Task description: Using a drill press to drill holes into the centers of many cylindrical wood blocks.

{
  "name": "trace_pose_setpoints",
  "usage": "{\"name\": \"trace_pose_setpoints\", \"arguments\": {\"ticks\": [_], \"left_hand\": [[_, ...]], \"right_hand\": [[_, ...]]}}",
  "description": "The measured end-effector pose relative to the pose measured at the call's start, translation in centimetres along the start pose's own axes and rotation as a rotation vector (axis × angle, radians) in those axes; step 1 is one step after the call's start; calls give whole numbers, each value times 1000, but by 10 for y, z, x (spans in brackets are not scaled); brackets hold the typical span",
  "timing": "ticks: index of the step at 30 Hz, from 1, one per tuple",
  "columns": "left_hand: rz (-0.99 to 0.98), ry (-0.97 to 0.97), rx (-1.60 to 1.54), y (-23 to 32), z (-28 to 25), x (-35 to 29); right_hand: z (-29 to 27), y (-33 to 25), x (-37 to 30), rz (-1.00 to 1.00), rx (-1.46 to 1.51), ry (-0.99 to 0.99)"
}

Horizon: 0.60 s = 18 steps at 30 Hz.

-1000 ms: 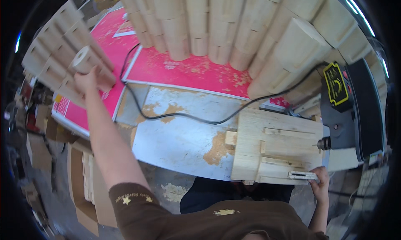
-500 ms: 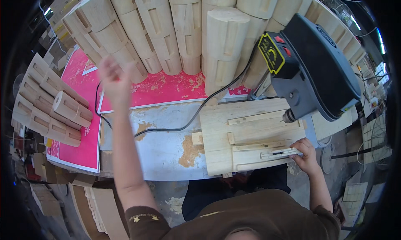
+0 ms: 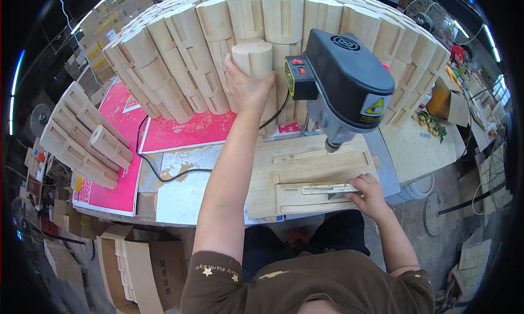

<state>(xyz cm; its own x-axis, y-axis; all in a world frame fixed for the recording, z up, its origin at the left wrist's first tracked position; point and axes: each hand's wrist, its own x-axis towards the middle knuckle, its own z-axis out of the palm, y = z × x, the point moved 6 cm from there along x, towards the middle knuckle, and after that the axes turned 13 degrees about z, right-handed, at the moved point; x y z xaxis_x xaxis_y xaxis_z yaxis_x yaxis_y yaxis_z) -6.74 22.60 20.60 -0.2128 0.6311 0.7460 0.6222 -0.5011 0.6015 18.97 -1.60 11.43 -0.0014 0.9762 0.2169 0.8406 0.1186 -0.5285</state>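
Note:
My left hand [image 3: 248, 90] reaches far across the bench and is closed around a grooved wooden cylinder [image 3: 252, 54], fingers on its left side and thumb on its right. The cylinder stands upright on top of a stack in front of the other stacks. My right hand [image 3: 369, 195] is closed on the right end of a narrow, pale, slotted piece with some grey on it [image 3: 327, 189]; its exact kind is unclear. That piece lies along the wooden jig board [image 3: 262, 191], beside its raised strips. Over the board hangs the chuck [image 3: 331, 146] of a dark bench drill press [image 3: 349, 63].
Rows of stacked wooden cylinders [image 3: 180, 57] line the back of the bench. A smaller group of cylinders [image 3: 82, 136] leans at the left on pink sheeting [image 3: 123, 183]. A black cable [image 3: 174, 177] crosses the bench. An open cardboard box [image 3: 164, 270] sits below, left.
My left hand has moved right, from open above the pink sheeting to a grip on the stacked cylinder. My right hand stays at the slotted piece. The view has shifted.

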Motion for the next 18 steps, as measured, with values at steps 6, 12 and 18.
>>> {"name": "trace_pose_setpoints", "arguments": {"ticks": [6,12,18], "left_hand": [[45,88,-275,28,-65,-28],[-31,-395,-408,34,-120,-112],[-22,-1042,-247,40,-123,-196]], "right_hand": [[-2,3,-4,-24,-7,8],[2,10,2,-98,4,-77],[8,21,20,-217,73,-97]]}}
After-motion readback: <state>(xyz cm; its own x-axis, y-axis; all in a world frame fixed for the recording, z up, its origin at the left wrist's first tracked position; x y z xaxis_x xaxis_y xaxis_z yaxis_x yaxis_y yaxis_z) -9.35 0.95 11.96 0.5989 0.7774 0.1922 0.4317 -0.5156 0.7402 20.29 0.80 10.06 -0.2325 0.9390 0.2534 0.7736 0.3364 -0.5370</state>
